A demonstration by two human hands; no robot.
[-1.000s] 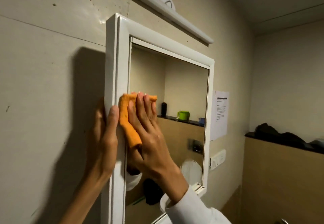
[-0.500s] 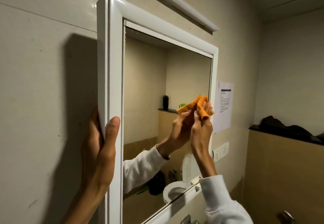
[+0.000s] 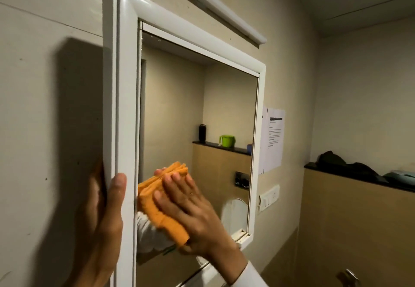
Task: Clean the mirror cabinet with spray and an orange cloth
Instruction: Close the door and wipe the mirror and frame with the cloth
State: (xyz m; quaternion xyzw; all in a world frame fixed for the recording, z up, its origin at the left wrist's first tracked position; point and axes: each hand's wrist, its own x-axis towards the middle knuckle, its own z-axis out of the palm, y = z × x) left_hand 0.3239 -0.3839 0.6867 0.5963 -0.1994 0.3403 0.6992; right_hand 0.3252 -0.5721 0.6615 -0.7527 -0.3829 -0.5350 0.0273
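The white-framed mirror cabinet [image 3: 122, 98] hangs on a beige wall and fills the left and middle of the view. My left hand [image 3: 105, 217] grips the cabinet's left edge, thumb on the front of the frame and fingers behind it. My right hand [image 3: 193, 210] lies flat with fingers spread, pressing a folded orange cloth [image 3: 155, 199] against the lower left part of the glass. The cloth's reflection shows beside it. No spray bottle is in view.
A white light bar [image 3: 224, 10] is mounted above the cabinet. A printed paper notice [image 3: 272, 138] and a switch plate [image 3: 269, 196] sit on the wall to the right. Dark clothing [image 3: 345, 165] lies on a black ledge at the far right.
My right hand has carried the cloth from the mirror's right edge back down to its lower left. My left hand keeps its hold on the frame edge.
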